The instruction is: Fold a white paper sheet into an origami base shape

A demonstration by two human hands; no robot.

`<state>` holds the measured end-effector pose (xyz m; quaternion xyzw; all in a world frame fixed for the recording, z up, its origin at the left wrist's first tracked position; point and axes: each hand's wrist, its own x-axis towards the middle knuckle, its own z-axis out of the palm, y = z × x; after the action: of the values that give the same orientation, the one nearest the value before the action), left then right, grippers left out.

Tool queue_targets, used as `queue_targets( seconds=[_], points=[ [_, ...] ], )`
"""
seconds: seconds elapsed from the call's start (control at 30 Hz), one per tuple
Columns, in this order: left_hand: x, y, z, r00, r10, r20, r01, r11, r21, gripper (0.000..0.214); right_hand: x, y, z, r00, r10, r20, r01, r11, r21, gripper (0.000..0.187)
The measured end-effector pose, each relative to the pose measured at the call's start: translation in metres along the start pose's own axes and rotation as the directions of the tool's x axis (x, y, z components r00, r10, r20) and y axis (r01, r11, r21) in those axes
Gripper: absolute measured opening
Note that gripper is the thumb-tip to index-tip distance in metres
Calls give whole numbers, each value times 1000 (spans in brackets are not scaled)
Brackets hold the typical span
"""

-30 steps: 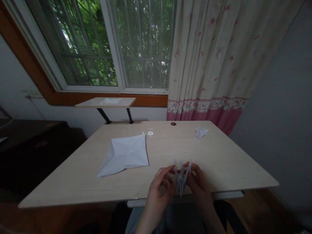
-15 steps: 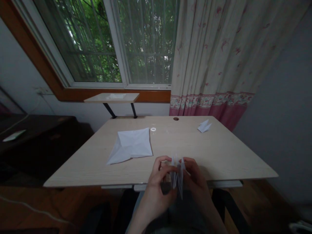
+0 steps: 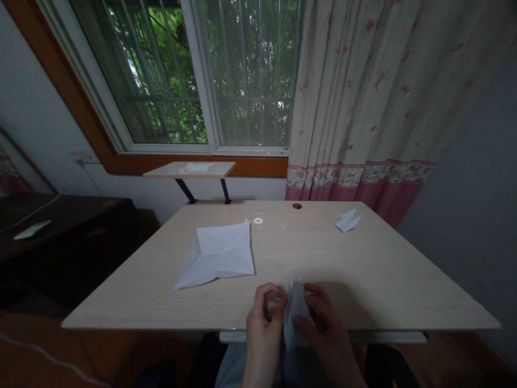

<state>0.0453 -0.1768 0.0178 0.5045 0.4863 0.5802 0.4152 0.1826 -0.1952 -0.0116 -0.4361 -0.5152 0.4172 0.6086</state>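
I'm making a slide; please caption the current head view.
Left hand and right hand hold folded white paper at a desk bearing a creased sheet and another folded piece.

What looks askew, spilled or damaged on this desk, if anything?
Nothing spilled or torn stands out. The white sheet on the desk looks odd: it is creased and its near-left corner stretches out, making its outline uneven. The folded paper between the left hand and right hand is too blurred to judge.

On the desk (image 3: pixel 291 245), sheet (image 3: pixel 220 252) left, folded paper (image 3: pixel 348 221) back right; at near edge, held paper (image 3: pixel 297 303) between hands (image 3: pixel 262 317).
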Motion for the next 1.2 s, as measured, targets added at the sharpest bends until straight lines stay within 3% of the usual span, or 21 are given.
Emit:
queue_targets(
  seconds=[0.1,0.2,0.23,0.3,0.37,0.47,0.57,0.67,0.77,0.9,1.03,1.2],
  points=[
    [-10,-9,0,996,37,82,-41,998,47,30,-1,6,2,990,75,-120,-70,996,48,48],
    [-18,-18,-1,977,35,210,-38,999,10,30,-2,4,4,928,71,-365,-57,997,51,75],
    [-20,-21,0,978,10,207,-7,1000,-16,35,-2,2,3,913,73,-400,-51,997,66,78],
    [-22,-23,3,993,-15,114,26,996,-89,41,-4,-2,0,934,122,-335,-72,985,158,64],
    [-22,-21,5,1000,-3,-10,2,991,-133,37,-6,-6,-3,976,172,-135,-135,960,245,39],
    [-23,-15,4,997,81,9,-81,995,-62,21,-9,-11,-4,981,177,79,-191,956,224,31],
    [-25,-13,0,979,147,144,-141,989,-47,32,-10,-15,-1,992,121,23,-123,983,136,35],
    [-25,-15,-2,970,119,212,-110,993,-54,39,-8,-17,-1,998,53,-32,-51,997,57,32],
    [-22,-13,-2,983,54,177,-56,998,4,29,-5,-19,-3,998,42,-44,-39,997,67,28],
    [-16,-7,-4,992,91,83,-93,996,11,23,-4,-21,0,984,123,-130,-101,982,160,23],
    [-16,-9,-8,961,271,49,-276,951,138,23,-2,-20,5,959,211,-190,-164,958,237,36],
    [-22,-15,-8,850,517,105,-525,812,256,36,-1,-7,4,956,282,-77,-238,905,352,41]
  ],
)
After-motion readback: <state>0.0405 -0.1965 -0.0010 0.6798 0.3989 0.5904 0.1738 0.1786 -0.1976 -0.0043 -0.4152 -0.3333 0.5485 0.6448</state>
